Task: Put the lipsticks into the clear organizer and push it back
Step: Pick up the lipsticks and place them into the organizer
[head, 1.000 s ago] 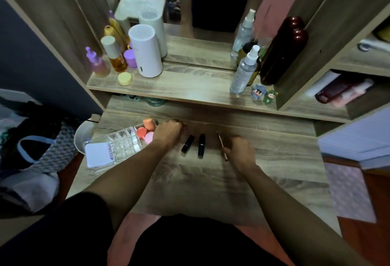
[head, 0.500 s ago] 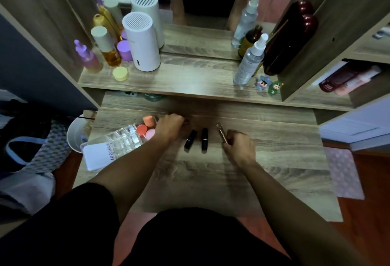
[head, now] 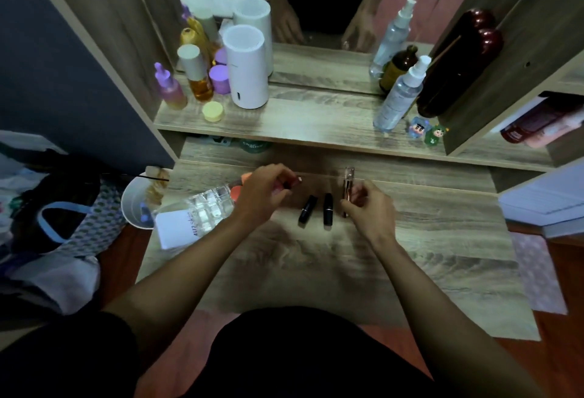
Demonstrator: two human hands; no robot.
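Note:
The clear organizer point(head: 207, 206) with its grid of cells sits on the left of the wooden desk, a white card against its near end. My left hand point(head: 264, 197) hovers just right of it, pinching a small dark lipstick point(head: 292, 183) lifted off the desk. Two black lipsticks point(head: 308, 209) point(head: 328, 209) lie side by side between my hands. My right hand point(head: 371, 208) holds a slim rose-gold tube with a clear cap point(head: 348, 187), tilted up off the surface.
Orange and pink sponges point(head: 236, 191) sit at the organizer's far end. A white bin point(head: 136, 204) stands off the desk's left edge. The raised shelf holds a white cylinder point(head: 246, 68), bottles point(head: 197, 76), a spray bottle point(head: 399, 99) and small figurines point(head: 426, 132) before a mirror.
My left hand has lifted a dark lipstick off the desk. My right hand has raised the slim rose-gold tube more upright. The two black lipsticks stayed put.

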